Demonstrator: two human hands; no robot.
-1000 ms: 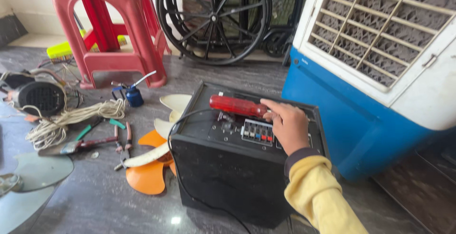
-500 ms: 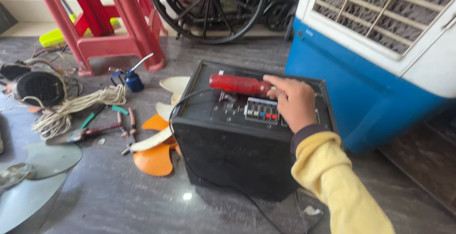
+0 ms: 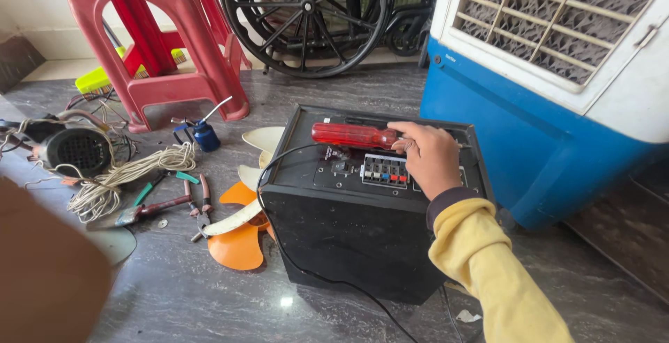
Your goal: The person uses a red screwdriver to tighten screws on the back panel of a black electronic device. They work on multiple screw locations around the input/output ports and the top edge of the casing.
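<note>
A black speaker box lies on the stone floor with its rear panel facing up. My right hand, in a yellow sleeve, rests on that panel and grips a screwdriver with a red handle; the handle points left. Just below my fingers sits a strip of small coloured terminals. A black cable runs from the panel over the box's front edge. A blurred brown shape fills the lower left corner, perhaps my left hand; its fingers cannot be made out.
A blue and white air cooler stands right of the box. A red plastic stool and a spoked wheel are behind. Left of the box lie orange and white fan blades, pliers, coiled wire, a round black part and a blue oil can.
The view has shifted slightly closer to the box. My right hand stays on the screwdriver at the panel. The brown blurred shape has come in at the lower left.
</note>
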